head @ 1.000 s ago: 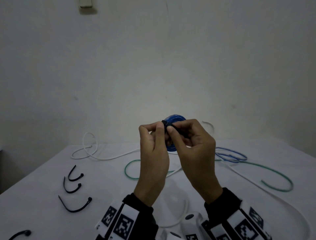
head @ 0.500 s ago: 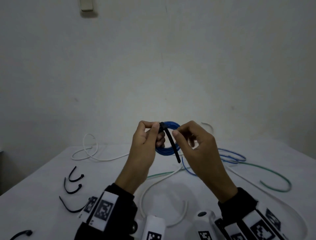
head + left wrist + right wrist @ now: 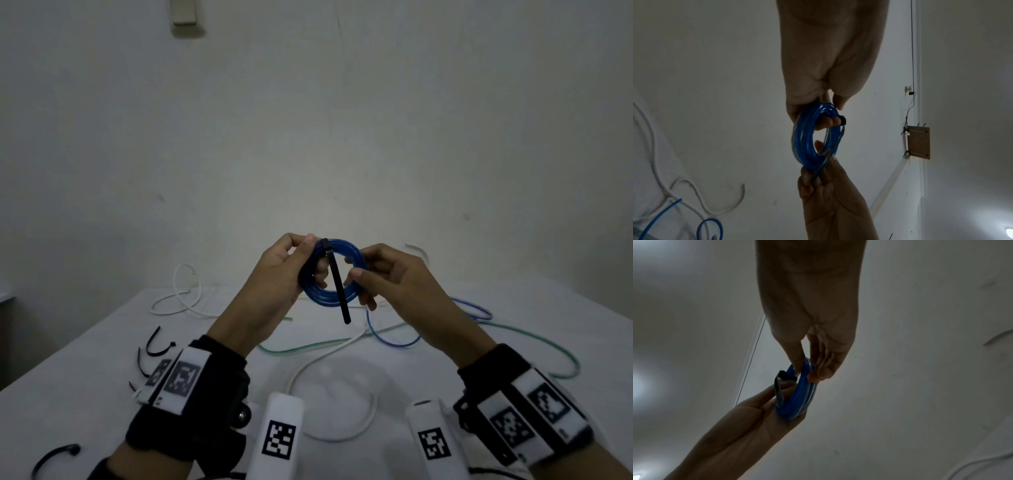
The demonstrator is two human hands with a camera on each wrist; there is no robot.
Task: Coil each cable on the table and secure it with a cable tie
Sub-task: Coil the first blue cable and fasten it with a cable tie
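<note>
A blue cable coil (image 3: 330,296) is held up above the table between both hands. A black cable tie (image 3: 339,284) is looped round its upper left side, and the tie's tail hangs free across the ring. My left hand (image 3: 313,260) grips the coil's left side beside the tie's head (image 3: 842,121). Thumb and fingers of my right hand (image 3: 358,270) pinch the coil's right side. In the right wrist view the right hand (image 3: 807,368) pinches the coil (image 3: 795,408) edge-on, with the tie (image 3: 779,392) to its left.
On the white table (image 3: 85,394) lie a loose white cable (image 3: 329,359), a green cable (image 3: 534,339) and another blue cable (image 3: 394,337). Spare black ties (image 3: 156,346) lie at the left, one (image 3: 51,459) near the front edge. A wall stands close behind.
The hands, pinched together at the tie a second ago, have drawn apart. The right hand has left the tie's tail and now holds the coil's right side. The tail hangs loose.
</note>
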